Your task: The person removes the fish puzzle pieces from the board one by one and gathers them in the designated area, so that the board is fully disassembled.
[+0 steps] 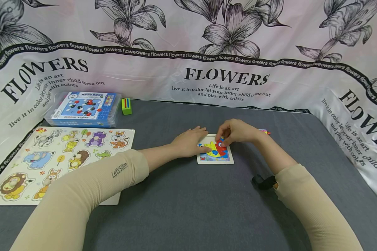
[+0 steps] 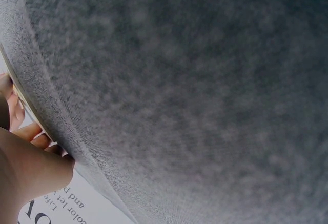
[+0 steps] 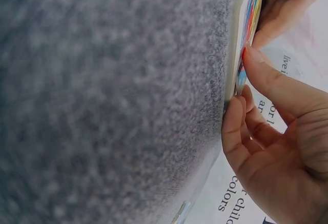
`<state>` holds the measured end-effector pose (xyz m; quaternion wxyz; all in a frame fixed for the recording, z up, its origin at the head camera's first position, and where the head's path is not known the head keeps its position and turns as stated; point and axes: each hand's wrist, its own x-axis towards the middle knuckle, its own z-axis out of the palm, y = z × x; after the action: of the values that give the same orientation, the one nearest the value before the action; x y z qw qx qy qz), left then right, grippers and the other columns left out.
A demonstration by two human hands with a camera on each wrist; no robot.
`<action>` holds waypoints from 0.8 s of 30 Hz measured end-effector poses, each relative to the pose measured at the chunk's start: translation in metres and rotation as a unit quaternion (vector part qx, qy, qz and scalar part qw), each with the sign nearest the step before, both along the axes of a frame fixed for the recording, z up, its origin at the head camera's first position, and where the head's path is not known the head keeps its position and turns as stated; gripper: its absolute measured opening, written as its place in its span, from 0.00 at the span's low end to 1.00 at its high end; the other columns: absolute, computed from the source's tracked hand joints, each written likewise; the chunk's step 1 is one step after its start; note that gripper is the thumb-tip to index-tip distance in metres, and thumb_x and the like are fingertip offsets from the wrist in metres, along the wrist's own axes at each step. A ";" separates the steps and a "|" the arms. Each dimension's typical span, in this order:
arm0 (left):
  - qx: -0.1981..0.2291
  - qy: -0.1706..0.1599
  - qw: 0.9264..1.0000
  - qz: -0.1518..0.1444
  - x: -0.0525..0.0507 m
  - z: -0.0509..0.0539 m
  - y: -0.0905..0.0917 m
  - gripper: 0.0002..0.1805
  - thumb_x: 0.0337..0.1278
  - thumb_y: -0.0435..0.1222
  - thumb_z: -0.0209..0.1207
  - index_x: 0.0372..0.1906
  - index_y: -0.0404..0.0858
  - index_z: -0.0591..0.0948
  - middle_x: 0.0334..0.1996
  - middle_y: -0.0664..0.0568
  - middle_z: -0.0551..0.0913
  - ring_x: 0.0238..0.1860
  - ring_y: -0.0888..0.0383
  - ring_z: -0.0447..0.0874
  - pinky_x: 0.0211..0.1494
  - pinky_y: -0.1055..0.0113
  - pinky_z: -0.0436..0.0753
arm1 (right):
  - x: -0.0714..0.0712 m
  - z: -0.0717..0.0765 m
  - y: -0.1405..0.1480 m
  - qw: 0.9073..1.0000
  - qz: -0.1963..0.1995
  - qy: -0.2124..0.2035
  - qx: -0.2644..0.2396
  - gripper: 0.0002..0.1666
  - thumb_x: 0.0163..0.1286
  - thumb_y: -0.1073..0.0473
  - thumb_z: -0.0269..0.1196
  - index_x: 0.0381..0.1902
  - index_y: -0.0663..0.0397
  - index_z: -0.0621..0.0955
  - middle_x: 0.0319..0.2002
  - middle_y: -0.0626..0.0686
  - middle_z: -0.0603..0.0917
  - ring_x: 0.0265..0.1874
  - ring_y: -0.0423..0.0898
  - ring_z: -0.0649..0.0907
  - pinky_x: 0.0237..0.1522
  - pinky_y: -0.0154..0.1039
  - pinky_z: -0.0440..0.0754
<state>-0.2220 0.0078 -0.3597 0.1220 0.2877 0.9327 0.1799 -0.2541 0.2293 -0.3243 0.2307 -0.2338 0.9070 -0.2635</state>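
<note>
A small puzzle with a pale frame [image 1: 202,162] and a yellow, red and blue picture lies flat on the grey cloth. My left hand [image 1: 189,142] rests at its left side, fingers extended and thumb over the picture. From the upper right, my right hand [image 1: 237,131] reaches onto it with curled fingers, pinching a red puzzle piece [image 1: 220,150] in the picture. In the right wrist view, the thumb of the right hand [image 3: 279,137] touches the colourful surface, with the fingertips at the puzzle's edge. Only part of the left hand [image 2: 36,167] appears in the left wrist view.
At left lies a large animal puzzle board [image 1: 58,164], partly behind the left sleeve. Behind it stand a clear-lidded box [image 1: 84,108] with a blue label and a small green block [image 1: 126,106]. A colourful item [image 1: 265,131] shows partly behind the right wrist. Flower-printed cloth [image 1: 138,73] hangs behind.
</note>
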 end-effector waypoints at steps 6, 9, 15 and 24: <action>0.000 0.001 1.000 -0.002 0.000 0.000 0.000 0.41 0.63 0.59 0.57 0.75 0.42 0.64 0.78 0.51 0.59 0.81 0.50 0.50 0.83 0.52 0.53 | 0.001 0.001 -0.002 1.000 -0.003 0.019 0.006 0.10 0.55 0.64 0.74 0.37 0.52 0.88 0.40 0.57 0.77 0.36 0.48 0.78 0.35 0.36 0.78; 0.001 0.001 1.000 -0.003 0.000 0.000 0.000 0.41 0.63 0.58 0.56 0.75 0.42 0.64 0.78 0.50 0.59 0.81 0.50 0.50 0.83 0.53 0.53 | 0.001 0.000 -0.002 1.000 -0.003 0.020 0.011 0.11 0.55 0.65 0.74 0.37 0.51 0.88 0.40 0.56 0.78 0.36 0.48 0.77 0.35 0.36 0.77; 0.002 0.002 1.000 -0.005 -0.001 0.000 0.000 0.41 0.63 0.59 0.56 0.75 0.42 0.64 0.78 0.50 0.59 0.81 0.50 0.50 0.83 0.53 0.54 | 0.001 0.001 -0.002 1.000 -0.005 0.015 0.008 0.15 0.54 0.65 0.74 0.40 0.50 0.85 0.38 0.54 0.83 0.35 0.48 0.78 0.37 0.37 0.78; -0.006 -0.005 1.000 0.007 0.001 0.003 0.005 0.40 0.63 0.57 0.57 0.75 0.43 0.64 0.78 0.51 0.61 0.81 0.51 0.51 0.83 0.54 0.55 | 0.002 -0.001 -0.001 1.000 -0.015 0.019 -0.007 0.22 0.54 0.65 0.75 0.46 0.54 0.80 0.39 0.55 0.82 0.40 0.49 0.78 0.43 0.37 0.78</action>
<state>-0.2214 0.0125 -0.3568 0.1270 0.2798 0.9351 0.1769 -0.2524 0.2283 -0.3255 0.2079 -0.2266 0.9126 -0.2692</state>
